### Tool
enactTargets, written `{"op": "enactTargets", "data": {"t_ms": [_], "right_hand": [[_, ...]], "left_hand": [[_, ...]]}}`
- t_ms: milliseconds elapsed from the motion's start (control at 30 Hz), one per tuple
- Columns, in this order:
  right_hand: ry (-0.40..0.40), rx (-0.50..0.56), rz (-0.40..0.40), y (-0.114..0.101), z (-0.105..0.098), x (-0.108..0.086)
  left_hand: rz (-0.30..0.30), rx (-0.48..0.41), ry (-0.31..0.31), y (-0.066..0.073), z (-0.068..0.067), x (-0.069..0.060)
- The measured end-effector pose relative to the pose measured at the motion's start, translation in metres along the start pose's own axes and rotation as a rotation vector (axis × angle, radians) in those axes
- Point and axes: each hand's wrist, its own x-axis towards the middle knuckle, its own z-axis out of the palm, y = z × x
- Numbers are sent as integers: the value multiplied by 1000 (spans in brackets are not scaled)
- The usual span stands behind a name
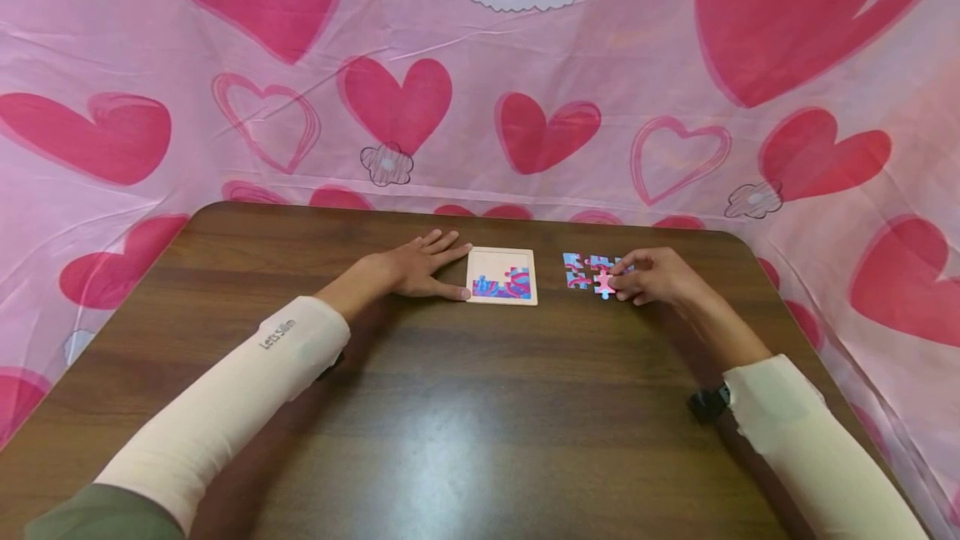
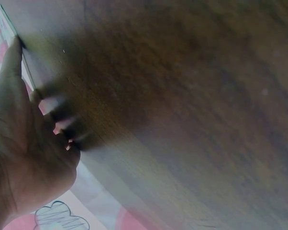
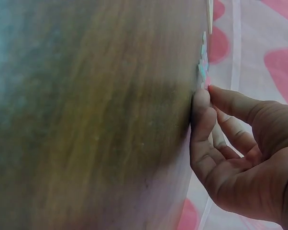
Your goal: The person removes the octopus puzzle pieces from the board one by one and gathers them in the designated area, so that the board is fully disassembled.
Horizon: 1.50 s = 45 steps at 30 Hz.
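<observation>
A small wooden puzzle tray (image 1: 535,277) lies on the table, its lower part filled with blue, purple and pink jigsaw pieces (image 1: 517,284). My left hand (image 1: 420,267) rests spread beside it, thumb and forefinger touching its left edge. In the left wrist view the left hand (image 2: 29,148) shows its palm side, with the fingers extended. To the right of the tray, my right hand (image 1: 658,275) pinches a pink puzzle piece (image 1: 603,282) between thumb and fingers. Its fingertips partly cover neighbouring loose pieces (image 1: 573,262). The right wrist view shows the same pinch of the right hand (image 3: 239,153) edge-on.
The brown wooden table (image 1: 450,415) extends toward me from the tray. A pink cloth (image 1: 465,48) printed with hearts hangs behind and along both sides. A dark wrist strap (image 1: 708,403) sits on the right forearm.
</observation>
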Motion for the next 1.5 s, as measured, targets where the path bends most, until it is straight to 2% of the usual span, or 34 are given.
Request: {"op": "enactTargets", "data": {"t_ms": [300,400,533,633,833,1033,1500], "right_hand": [[-2,-21,14,-2,1,6],[-4,-14,27,-3,1,6],[-2,-15,36,-4,1,7],[2,-18,29,-4,2,7],[22,-18,-9,-5,4,7],[35,-42,-68,-15,12,5],[9,-4,-130,-42,37,7]], "left_hand": [[-18,17,-11,-3,2,5],[-3,-2,-3,1,1,1],[6,-8,2,17,-8,-15],[-4,-2,-6,23,-13,-21],[15,-18,2,11,-7,-10],[-21,-5,-11,-2,1,3],[-37,-8,-13,-1,2,5]]}}
